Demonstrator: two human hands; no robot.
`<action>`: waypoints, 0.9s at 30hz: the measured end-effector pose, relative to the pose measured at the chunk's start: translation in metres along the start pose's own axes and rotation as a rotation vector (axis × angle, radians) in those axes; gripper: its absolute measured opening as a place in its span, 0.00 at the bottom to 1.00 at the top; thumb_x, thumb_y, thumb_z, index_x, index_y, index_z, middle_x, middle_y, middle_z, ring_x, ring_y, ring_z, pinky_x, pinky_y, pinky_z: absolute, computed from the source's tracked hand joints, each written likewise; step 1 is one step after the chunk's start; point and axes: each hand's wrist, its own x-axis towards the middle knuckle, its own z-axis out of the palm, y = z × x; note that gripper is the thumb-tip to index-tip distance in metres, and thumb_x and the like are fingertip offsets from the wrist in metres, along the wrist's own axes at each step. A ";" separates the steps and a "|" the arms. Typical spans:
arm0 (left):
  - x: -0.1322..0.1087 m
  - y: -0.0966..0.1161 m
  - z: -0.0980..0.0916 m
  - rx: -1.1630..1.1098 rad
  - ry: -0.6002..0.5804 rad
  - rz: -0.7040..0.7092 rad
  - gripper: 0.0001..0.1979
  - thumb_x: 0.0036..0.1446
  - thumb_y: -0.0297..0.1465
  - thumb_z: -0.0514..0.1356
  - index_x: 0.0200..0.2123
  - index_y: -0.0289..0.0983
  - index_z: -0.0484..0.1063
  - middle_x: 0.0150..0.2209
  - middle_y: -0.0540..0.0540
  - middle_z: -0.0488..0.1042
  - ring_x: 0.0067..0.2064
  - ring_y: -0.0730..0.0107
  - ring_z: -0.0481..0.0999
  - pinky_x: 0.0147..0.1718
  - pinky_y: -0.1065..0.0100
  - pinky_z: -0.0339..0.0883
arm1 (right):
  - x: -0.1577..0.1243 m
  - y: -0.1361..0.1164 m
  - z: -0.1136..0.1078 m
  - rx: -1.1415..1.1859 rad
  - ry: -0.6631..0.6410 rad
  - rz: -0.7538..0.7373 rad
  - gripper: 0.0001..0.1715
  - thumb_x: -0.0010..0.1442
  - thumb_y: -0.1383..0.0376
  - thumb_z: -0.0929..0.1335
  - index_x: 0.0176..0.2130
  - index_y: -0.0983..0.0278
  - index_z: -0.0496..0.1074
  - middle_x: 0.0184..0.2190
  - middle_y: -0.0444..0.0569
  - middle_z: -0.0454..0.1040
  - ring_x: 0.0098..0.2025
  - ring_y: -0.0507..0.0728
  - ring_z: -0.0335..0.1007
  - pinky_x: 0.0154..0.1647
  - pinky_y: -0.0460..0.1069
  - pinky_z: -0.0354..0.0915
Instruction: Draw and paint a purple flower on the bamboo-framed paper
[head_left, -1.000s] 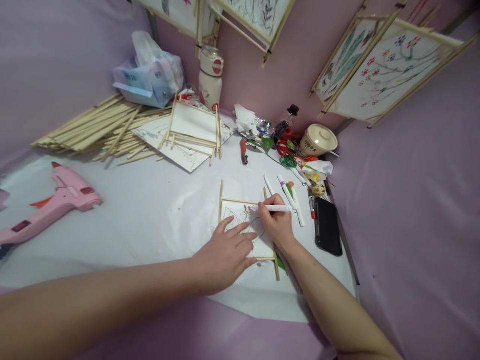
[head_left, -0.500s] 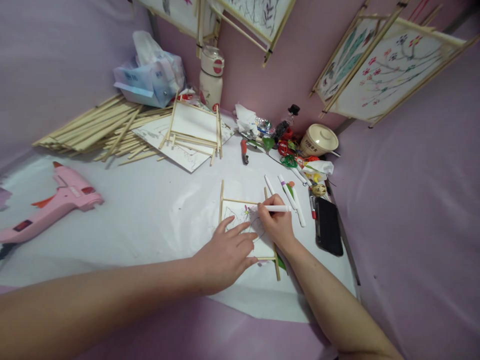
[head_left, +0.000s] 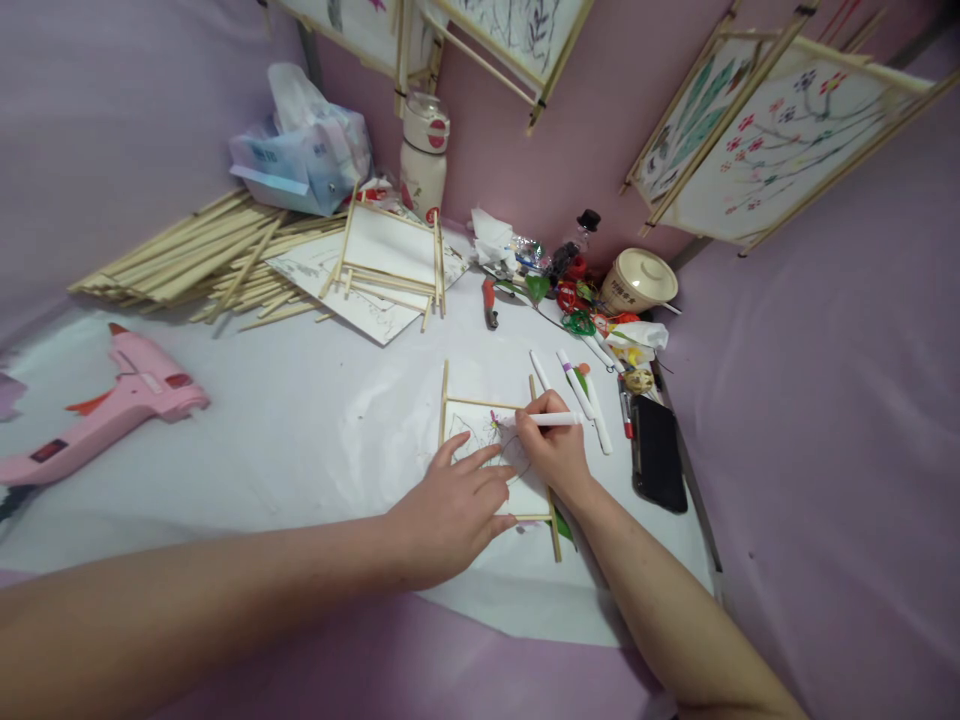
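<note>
A small paper panel in a thin wooden stick frame (head_left: 466, 425) lies on the white table sheet (head_left: 315, 430). My left hand (head_left: 450, 510) rests flat on the panel's near half, fingers spread, pinning it down. My right hand (head_left: 553, 450) is closed around a white marker (head_left: 551, 419), whose tip touches a small purple and yellow flower drawn near the panel's top edge. Several more white markers (head_left: 581, 385) lie just beyond my right hand.
A black phone (head_left: 658, 452) lies at the right edge. A pink glue gun (head_left: 112, 395) sits far left. Bamboo sticks (head_left: 195, 260), framed panels (head_left: 386, 255), a tissue pack (head_left: 300, 150), a bottle (head_left: 422, 160) and a lidded cup (head_left: 637, 280) crowd the back. Painted panels hang on the wall.
The marker tip has shifted very slightly on the drawing. My left hand has stayed put on the panel.
</note>
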 end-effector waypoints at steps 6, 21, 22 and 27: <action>0.000 0.000 -0.001 -0.019 0.000 0.000 0.18 0.69 0.38 0.45 0.41 0.36 0.72 0.56 0.42 0.73 0.65 0.54 0.60 0.65 0.44 0.38 | 0.000 -0.003 0.000 -0.036 0.021 0.021 0.12 0.58 0.64 0.67 0.26 0.60 0.60 0.19 0.37 0.60 0.22 0.50 0.56 0.24 0.46 0.55; 0.000 0.002 -0.004 -0.011 -0.017 -0.007 0.16 0.69 0.37 0.47 0.41 0.37 0.72 0.56 0.43 0.73 0.65 0.54 0.60 0.65 0.45 0.38 | 0.001 -0.005 0.000 -0.037 0.024 0.020 0.11 0.57 0.65 0.67 0.25 0.60 0.61 0.18 0.37 0.61 0.21 0.50 0.56 0.24 0.46 0.55; 0.000 0.002 -0.005 -0.015 -0.022 -0.012 0.16 0.69 0.37 0.47 0.41 0.37 0.72 0.57 0.43 0.73 0.66 0.54 0.60 0.65 0.45 0.38 | 0.001 -0.005 -0.001 -0.035 0.017 0.016 0.11 0.57 0.65 0.67 0.25 0.60 0.61 0.19 0.37 0.61 0.21 0.50 0.57 0.24 0.46 0.55; 0.000 0.001 -0.003 -0.012 -0.012 -0.005 0.16 0.68 0.37 0.47 0.41 0.37 0.72 0.56 0.43 0.73 0.65 0.54 0.60 0.65 0.45 0.37 | 0.001 -0.004 -0.001 -0.031 0.005 0.015 0.11 0.57 0.64 0.67 0.25 0.60 0.61 0.19 0.37 0.61 0.22 0.50 0.57 0.24 0.46 0.55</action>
